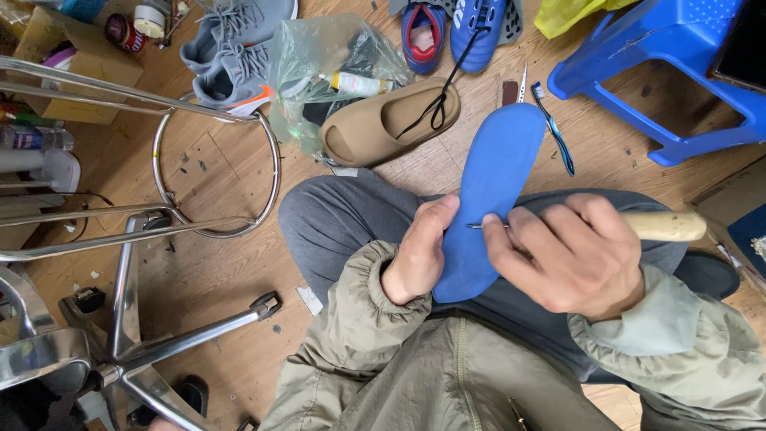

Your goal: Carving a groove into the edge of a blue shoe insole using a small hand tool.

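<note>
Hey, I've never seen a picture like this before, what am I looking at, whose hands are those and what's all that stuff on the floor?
This is one picture from a camera worn on a person's head, looking down at their own lap and hands. There is no machine here. The left hand holds a blue insole over the knees. The right hand grips a tool with a wooden handle; its thin metal tip touches the insole. On the wooden floor beyond lie a tan slipper, grey sneakers, blue shoes, a plastic bag, a toothbrush and a blue stool. A metal chair base stands at the left.
</note>
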